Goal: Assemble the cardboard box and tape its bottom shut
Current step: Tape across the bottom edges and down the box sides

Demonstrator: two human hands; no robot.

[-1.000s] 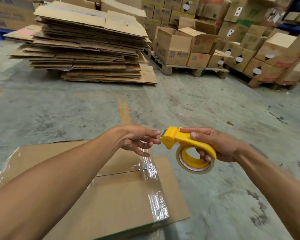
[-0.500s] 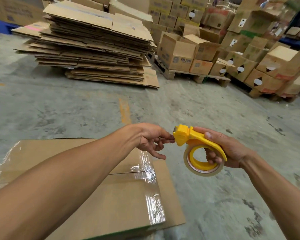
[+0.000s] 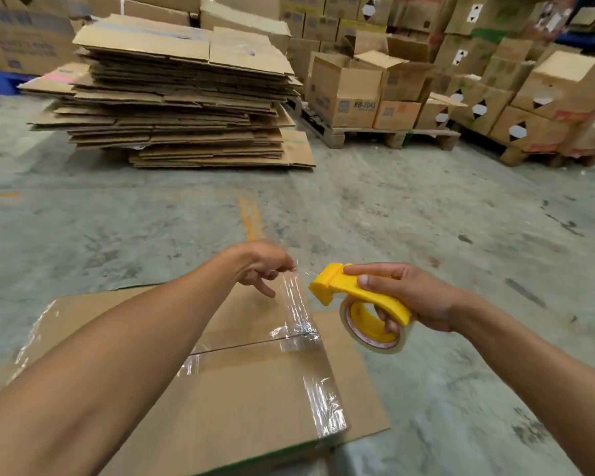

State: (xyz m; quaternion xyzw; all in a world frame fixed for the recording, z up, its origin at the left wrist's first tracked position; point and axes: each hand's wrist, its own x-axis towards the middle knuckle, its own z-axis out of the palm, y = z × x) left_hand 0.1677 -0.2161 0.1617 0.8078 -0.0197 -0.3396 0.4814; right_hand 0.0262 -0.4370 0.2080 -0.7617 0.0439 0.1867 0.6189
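A brown cardboard box [image 3: 241, 400] lies in front of me with its bottom flaps closed. Clear tape [image 3: 323, 410] runs across the flaps near the right end, and more tape covers the left edge. My right hand [image 3: 406, 297] grips a yellow tape dispenser [image 3: 358, 297] with a roll of clear tape, held just right of the box's far corner. My left hand [image 3: 261, 266] pinches the free end of the tape, and a short clear strip [image 3: 301, 274] stretches between it and the dispenser's mouth.
On the concrete floor ahead lies a tall stack of flattened cartons [image 3: 182, 94]. Wooden pallets [image 3: 392, 135] with many assembled boxes stand at the back right. An orange floor line [image 3: 249, 214] runs toward me.
My left hand has drawn a short length of tape out of the dispenser toward the left. My right hand with the dispenser has dropped slightly. The view has shifted a little.
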